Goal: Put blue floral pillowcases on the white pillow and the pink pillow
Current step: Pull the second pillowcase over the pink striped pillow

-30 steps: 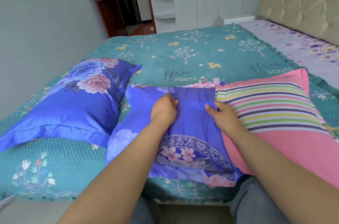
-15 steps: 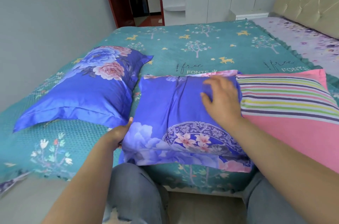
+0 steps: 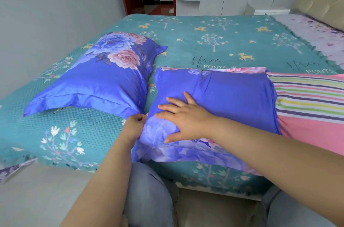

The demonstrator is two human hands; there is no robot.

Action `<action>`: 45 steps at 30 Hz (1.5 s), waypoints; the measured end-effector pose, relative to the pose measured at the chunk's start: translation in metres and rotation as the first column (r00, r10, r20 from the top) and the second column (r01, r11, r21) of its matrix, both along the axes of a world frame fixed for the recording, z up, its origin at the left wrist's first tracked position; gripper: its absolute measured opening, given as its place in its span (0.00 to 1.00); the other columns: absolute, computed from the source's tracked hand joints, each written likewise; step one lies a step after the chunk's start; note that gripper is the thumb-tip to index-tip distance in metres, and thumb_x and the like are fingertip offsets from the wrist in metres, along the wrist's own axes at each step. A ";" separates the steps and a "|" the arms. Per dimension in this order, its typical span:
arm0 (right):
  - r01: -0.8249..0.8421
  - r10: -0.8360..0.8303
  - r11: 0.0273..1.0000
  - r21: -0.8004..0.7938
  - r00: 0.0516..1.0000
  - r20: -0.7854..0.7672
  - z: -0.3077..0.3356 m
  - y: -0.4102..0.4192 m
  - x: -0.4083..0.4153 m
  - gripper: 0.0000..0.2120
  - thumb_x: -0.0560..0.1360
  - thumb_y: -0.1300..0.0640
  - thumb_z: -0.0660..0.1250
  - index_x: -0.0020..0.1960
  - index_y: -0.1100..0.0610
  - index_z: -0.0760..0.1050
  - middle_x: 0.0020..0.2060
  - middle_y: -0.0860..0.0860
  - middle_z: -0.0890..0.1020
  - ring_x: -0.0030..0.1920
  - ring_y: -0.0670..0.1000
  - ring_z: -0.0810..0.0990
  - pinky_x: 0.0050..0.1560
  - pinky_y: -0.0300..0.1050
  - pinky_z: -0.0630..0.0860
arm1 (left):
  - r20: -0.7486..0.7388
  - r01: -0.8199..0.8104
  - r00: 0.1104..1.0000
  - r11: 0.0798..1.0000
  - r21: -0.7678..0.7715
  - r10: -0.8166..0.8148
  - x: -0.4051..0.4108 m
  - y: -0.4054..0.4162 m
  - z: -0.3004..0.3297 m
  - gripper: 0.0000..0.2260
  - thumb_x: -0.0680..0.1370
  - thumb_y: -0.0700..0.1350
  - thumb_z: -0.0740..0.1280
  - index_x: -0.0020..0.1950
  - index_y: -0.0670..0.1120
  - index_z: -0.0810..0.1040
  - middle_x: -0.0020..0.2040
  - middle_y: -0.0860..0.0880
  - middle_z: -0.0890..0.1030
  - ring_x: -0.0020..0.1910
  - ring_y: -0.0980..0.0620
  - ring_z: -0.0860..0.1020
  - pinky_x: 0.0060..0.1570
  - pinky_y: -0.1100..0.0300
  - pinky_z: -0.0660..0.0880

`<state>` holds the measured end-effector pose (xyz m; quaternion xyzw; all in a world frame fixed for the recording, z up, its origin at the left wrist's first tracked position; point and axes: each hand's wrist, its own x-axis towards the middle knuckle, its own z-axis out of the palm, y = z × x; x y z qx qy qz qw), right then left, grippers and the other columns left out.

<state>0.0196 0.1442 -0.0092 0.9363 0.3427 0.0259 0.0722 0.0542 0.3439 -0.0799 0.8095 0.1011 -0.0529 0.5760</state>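
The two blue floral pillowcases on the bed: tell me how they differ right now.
The left pillowcase fully covers its pillow and lies untouched; the near pillowcase covers only part of the pink striped pillow. The left hand grips the near pillowcase's corner and the right hand presses flat on it. Both share the blue peony print.

Bare forearms, light-blue jeans (image 3: 149, 195) (faded denim, both knees).

Open bedspread (image 3: 232, 40) across upper centre, nothing on it. Finished pillow (image 3: 96, 81) blocks centre left, almost touching the pillowcase (image 3: 232, 92) at centre; narrow gap between. Pink pillow (image 3: 312, 115) fills right edge. Lower left bedspread free.
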 end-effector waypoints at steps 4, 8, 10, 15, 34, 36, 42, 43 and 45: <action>-0.020 0.009 0.997 0.078 0.990 0.139 -0.005 -0.007 0.019 0.22 0.73 0.40 0.62 0.63 0.46 0.75 0.66 0.45 0.75 0.70 0.51 0.68 0.68 0.67 0.55 | -0.137 0.142 0.971 0.933 -0.332 -0.197 -0.004 0.006 -0.001 0.10 0.80 0.45 0.63 0.45 0.41 0.79 0.38 0.45 0.81 0.34 0.52 0.78 0.34 0.62 0.76; -0.066 0.039 0.992 0.104 0.970 0.239 -0.004 -0.004 0.030 0.15 0.68 0.47 0.64 0.51 0.51 0.82 0.56 0.46 0.82 0.58 0.51 0.80 0.59 0.64 0.70 | -0.013 0.095 0.995 0.991 -0.093 -0.096 -0.004 0.007 -0.002 0.15 0.80 0.45 0.62 0.34 0.44 0.71 0.28 0.49 0.70 0.29 0.52 0.64 0.25 0.65 0.66; -0.165 0.135 0.979 0.120 0.965 0.223 -0.009 0.003 0.030 0.18 0.73 0.49 0.59 0.60 0.48 0.77 0.62 0.45 0.78 0.62 0.49 0.77 0.63 0.58 0.68 | 0.099 0.000 0.995 1.000 -0.016 0.002 -0.002 0.011 -0.002 0.15 0.80 0.48 0.62 0.34 0.44 0.68 0.28 0.49 0.65 0.28 0.53 0.60 0.27 0.61 0.59; -0.118 0.117 0.990 0.080 0.993 0.013 -0.012 0.017 0.023 0.34 0.70 0.31 0.42 0.71 0.42 0.64 0.72 0.41 0.66 0.73 0.44 0.60 0.73 0.53 0.48 | 0.244 -0.024 0.969 0.998 -0.060 0.038 -0.006 0.007 0.008 0.17 0.81 0.46 0.59 0.33 0.44 0.68 0.30 0.48 0.66 0.30 0.54 0.62 0.30 0.62 0.62; -0.036 0.052 0.621 0.783 0.999 0.005 -0.038 0.006 0.015 0.13 0.74 0.50 0.66 0.39 0.60 0.76 0.39 0.52 0.77 0.39 0.52 0.76 0.43 0.42 0.71 | 0.294 0.053 0.953 0.997 0.065 -0.069 -0.025 -0.019 0.021 0.08 0.74 0.47 0.71 0.49 0.48 0.75 0.34 0.51 0.79 0.29 0.61 0.73 0.36 0.68 0.70; 0.009 0.001 0.652 0.758 1.000 -0.013 -0.033 0.005 0.017 0.13 0.74 0.50 0.65 0.39 0.60 0.75 0.38 0.53 0.77 0.39 0.53 0.75 0.41 0.44 0.68 | 0.249 0.123 0.957 0.984 0.128 -0.151 -0.028 -0.019 0.019 0.10 0.70 0.48 0.74 0.48 0.49 0.77 0.38 0.52 0.81 0.35 0.59 0.75 0.42 0.66 0.72; -0.048 0.034 0.940 0.338 0.998 0.046 -0.033 0.008 0.009 0.12 0.76 0.44 0.63 0.50 0.52 0.77 0.48 0.48 0.81 0.57 0.50 0.77 0.72 0.47 0.51 | 0.116 0.092 0.976 0.835 0.542 -0.183 -0.030 -0.027 0.024 0.10 0.70 0.53 0.73 0.38 0.51 0.74 0.34 0.54 0.77 0.40 0.49 0.77 0.41 0.59 0.71; -0.028 0.020 0.965 0.259 0.999 0.035 -0.032 0.006 0.007 0.15 0.76 0.41 0.61 0.54 0.49 0.77 0.54 0.47 0.80 0.65 0.46 0.72 0.73 0.47 0.42 | 0.109 0.079 0.979 0.817 0.572 -0.171 -0.031 -0.030 0.026 0.11 0.71 0.54 0.72 0.37 0.50 0.73 0.34 0.53 0.77 0.41 0.48 0.77 0.40 0.58 0.71; 0.015 -0.016 0.992 0.123 1.000 0.000 -0.031 0.000 0.005 0.22 0.75 0.37 0.58 0.62 0.46 0.73 0.66 0.43 0.73 0.74 0.43 0.58 0.72 0.51 0.34 | 0.125 0.044 0.979 0.764 0.643 -0.162 -0.034 -0.037 0.030 0.11 0.73 0.53 0.69 0.38 0.50 0.71 0.38 0.49 0.79 0.44 0.45 0.77 0.41 0.57 0.70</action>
